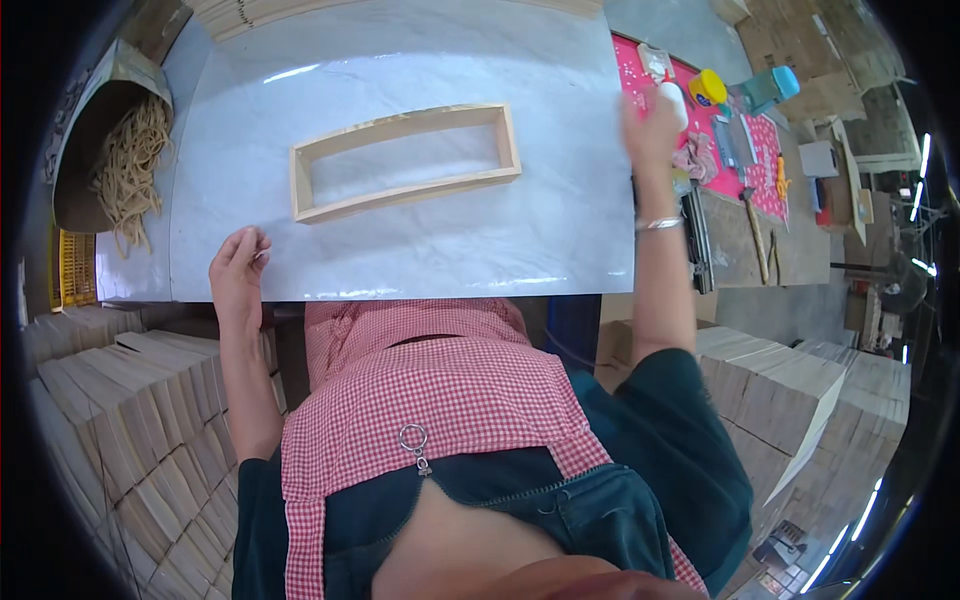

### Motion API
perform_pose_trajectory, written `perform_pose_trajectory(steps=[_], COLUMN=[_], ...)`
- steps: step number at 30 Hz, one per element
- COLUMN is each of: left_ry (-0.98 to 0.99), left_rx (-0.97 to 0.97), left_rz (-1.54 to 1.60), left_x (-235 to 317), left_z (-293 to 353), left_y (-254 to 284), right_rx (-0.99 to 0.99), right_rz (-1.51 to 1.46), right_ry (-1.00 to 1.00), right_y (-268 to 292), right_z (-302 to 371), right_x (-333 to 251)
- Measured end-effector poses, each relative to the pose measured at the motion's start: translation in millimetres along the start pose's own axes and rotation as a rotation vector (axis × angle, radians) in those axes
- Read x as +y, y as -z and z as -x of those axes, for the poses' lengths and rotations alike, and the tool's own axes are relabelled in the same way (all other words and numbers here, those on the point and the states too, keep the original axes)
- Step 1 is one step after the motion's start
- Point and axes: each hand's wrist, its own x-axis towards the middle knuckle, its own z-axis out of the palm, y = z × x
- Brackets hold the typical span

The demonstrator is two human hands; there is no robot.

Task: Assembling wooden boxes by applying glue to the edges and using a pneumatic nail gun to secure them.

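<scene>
A shallow, open rectangular wooden frame (405, 187) lies on the pale marbled tabletop (420, 250), slightly tilted across the view. Near the table's front edge, left of the frame, rests my left hand (238, 262). Its fingers are curled together in a pinch; whatever they may hold is too small to make out. Out at the right, my right hand (652, 130) is blurred over the edge of a pink sheet, right beside a white bottle (674, 104). Whether its fingers grip the bottle cannot be seen.
A bin of tan rubber bands (135, 165) stands at the left. The pink spotted sheet (773, 160) carries a yellow tub (707, 88), a blue-lidded container (770, 90) and a crumpled cloth; a hammer (756, 235) lies below. Stacked wooden pieces (150, 420) flank me.
</scene>
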Motion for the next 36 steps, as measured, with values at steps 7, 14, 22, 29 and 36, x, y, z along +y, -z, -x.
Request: perform_pose_trajectory(steps=[7,14,22,29,36], left_ry=[0.04,-0.042,-0.087,-0.145,-0.155], left_rx=[0.08,0.167,0.257,0.296,0.344], left_rz=[0.154,0.115,0.019,0.01,-0.062], left_x=[-13.1,-21.3,-25.5,-17.8,-28.6], left_z=[25.8,39.6,45.5,58.2,64.0], left_y=[4.0,-3.2,-7.4,-4.8,12.3], right_rx=[-0.437,-0.014,0.089,-0.456,-0.55], right_rz=[0.133,0.011,-1.191,-1.222,-1.124], right_ry=[-0.612,-0.559,-0.291,-0.231,-0.128], right_y=[-33.4,-20.2,37.0,30.7,13.9], right_z=[-52.0,-70.1,33.8,127.4,132.9], right_x=[189.8,159.2,-91.4,-207.7,-233.7])
